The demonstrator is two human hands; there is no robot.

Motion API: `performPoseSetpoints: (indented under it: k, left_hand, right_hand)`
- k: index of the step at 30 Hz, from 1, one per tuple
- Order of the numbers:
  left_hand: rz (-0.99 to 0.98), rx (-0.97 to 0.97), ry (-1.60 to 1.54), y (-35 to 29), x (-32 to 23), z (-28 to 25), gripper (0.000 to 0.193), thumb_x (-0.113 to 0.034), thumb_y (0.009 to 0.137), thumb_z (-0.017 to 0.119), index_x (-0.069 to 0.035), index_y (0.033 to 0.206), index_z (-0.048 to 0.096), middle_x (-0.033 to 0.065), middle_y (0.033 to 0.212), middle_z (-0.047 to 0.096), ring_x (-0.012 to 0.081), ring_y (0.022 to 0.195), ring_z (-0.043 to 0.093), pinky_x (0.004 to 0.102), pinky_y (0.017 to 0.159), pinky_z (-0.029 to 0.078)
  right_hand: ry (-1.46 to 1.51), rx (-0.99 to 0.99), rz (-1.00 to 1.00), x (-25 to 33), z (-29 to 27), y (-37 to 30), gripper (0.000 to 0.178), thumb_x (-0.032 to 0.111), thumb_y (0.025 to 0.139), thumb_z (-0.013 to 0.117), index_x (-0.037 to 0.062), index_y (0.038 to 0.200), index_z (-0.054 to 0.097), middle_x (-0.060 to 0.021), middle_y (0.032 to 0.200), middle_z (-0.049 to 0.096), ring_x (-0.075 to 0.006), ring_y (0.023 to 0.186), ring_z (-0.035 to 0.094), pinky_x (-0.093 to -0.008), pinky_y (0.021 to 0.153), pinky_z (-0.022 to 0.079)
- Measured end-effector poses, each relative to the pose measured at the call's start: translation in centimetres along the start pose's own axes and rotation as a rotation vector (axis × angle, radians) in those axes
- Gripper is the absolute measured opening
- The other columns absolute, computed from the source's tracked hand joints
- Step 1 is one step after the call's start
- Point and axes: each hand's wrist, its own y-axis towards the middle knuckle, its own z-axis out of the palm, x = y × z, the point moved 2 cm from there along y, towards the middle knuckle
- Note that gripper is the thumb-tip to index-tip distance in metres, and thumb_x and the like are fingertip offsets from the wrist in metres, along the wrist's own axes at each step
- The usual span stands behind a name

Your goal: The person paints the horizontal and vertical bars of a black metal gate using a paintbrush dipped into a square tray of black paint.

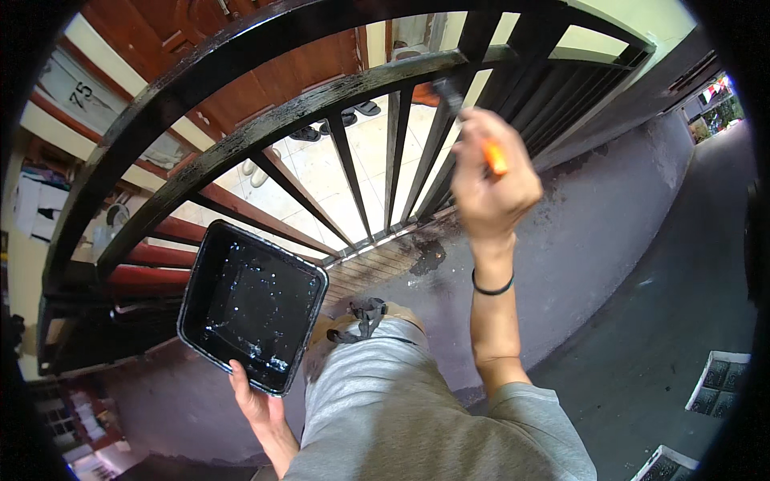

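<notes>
My right hand (495, 180) is closed round the orange handle of a paintbrush (496, 156). The brush's dark bristle end reaches the bars of a black metal gate (337, 90), just below its second curved rail; I cannot tell whether it touches. In my left hand (255, 401) is a black square paint tray (255, 301), gripped by its near edge and tilted. Light specks and glossy dark paint show inside the tray. Wet-looking shine and rough patches run along the gate's rails. Some lower bars at the left are reddish brown.
Behind the bars, several dark sandals (321, 128) and a pale pair of shoes (255, 175) lie on a tiled floor (297, 168). Brown wooden doors (265, 68) stand beyond. A grey wall (577, 104) runs off to the right. Dark stains mark the ground (429, 256).
</notes>
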Motion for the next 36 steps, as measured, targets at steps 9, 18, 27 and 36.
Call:
performPoseSetpoints:
  k: [9,18,27,36]
  left_hand:
    - [0.011,0.046,0.052,0.1,0.1,2.2,0.052,-0.031,0.105,0.065,-0.005,0.149,0.052,0.0092,0.144,0.062,0.0252,0.128,0.063,0.0452,0.109,0.052]
    - [-0.091,0.206,0.041,1.3,0.0,1.7,0.058,-0.029,0.102,0.07,-0.006,0.15,0.049,0.0082,0.144,0.061,0.0238,0.131,0.059,0.0439,0.112,0.048]
    - [-0.184,0.281,0.005,2.2,-1.7,-0.9,0.06,-0.018,0.099,0.073,-0.005,0.151,0.046,0.0107,0.146,0.059,0.0255,0.133,0.058,0.0455,0.115,0.046]
    - [-0.211,0.301,-0.045,1.3,-2.7,-4.9,0.061,-0.012,0.097,0.075,-0.004,0.15,0.046,0.0091,0.144,0.06,0.0241,0.131,0.059,0.0443,0.114,0.046]
  right_hand:
    - [-0.044,0.058,0.085,-2.2,-1.9,9.0,0.02,0.02,0.105,0.067,0.0009,0.102,0.075,-0.0087,0.072,0.073,-0.0143,0.059,0.07,-0.0293,0.052,0.05]
    - [0.271,0.268,0.24,1.3,-0.9,10.9,0.022,0.019,0.104,0.065,0.0009,0.109,0.075,-0.0142,0.07,0.071,-0.0256,0.057,0.072,-0.0321,0.053,0.053]
    - [0.341,0.419,0.247,6.5,2.3,10.1,0.031,0.026,0.106,0.063,-0.0022,0.097,0.073,-0.0135,0.07,0.071,-0.0201,0.065,0.077,-0.0289,0.058,0.058]
    - [-0.217,0.346,-0.081,4.8,2.7,12.5,0.027,0.025,0.105,0.063,0.0013,0.095,0.073,-0.0249,0.075,0.069,-0.0422,0.069,0.071,-0.0462,0.061,0.057]
